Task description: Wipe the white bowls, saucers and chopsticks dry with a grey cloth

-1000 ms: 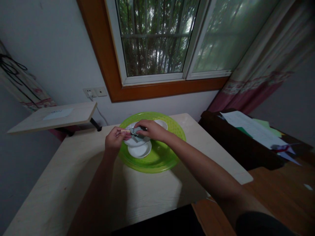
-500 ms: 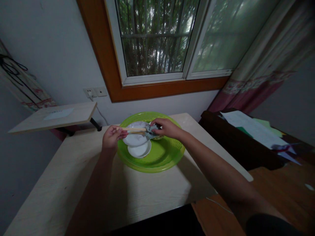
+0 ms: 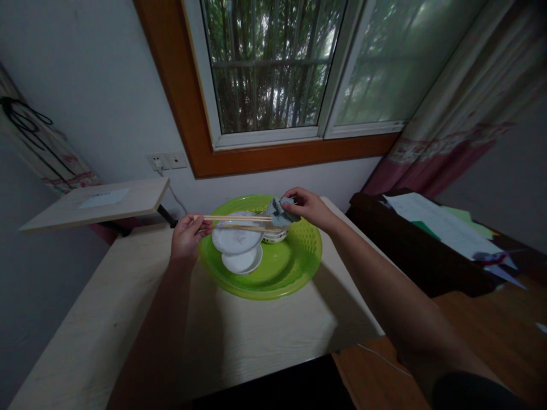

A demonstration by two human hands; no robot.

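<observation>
My left hand is closed on the left ends of several light wooden chopsticks, which point right above the dishes. At their far ends a grey-green cloth is pinched by my right hand; it touches or covers the tips. Below the chopsticks, a white plate and a smaller white dish sit in a bright green plastic basin. A patterned bowl stands behind them, partly hidden by the cloth and chopsticks.
The basin rests on a pale wooden table. A raised wooden shelf stands at the left, by a wall socket with a cord. To the right, papers lie on a dark brown piece of furniture. A window is ahead.
My right hand has slid the cloth rightward along the chopsticks, away from my left hand, exposing more of their length. My left hand has shifted slightly left, still gripping them.
</observation>
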